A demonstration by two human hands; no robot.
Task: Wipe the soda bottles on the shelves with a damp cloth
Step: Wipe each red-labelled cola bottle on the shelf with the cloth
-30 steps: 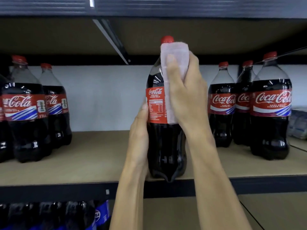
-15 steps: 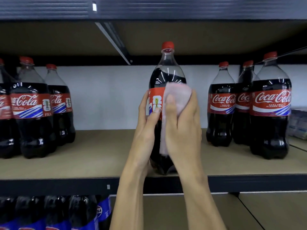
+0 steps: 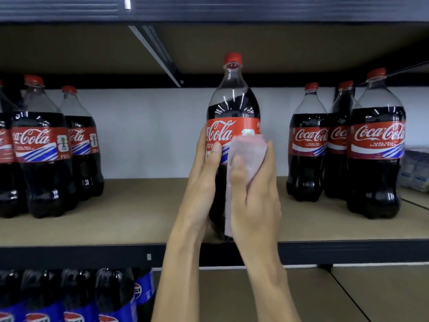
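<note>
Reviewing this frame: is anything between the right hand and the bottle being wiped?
Only the pink cloth, which the right hand presses against the centre bottle. The left hand grips the bottle directly; neighbouring bottles stand apart.

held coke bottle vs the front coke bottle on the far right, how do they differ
The held bottle is gripped by the left hand while the right hand presses a pink cloth on it; the far-right bottle is untouched. The held bottle's label is turned, showing only "Cola"; the far-right bottle shows the full logo. Both are upright with red caps and dark cola.
</note>
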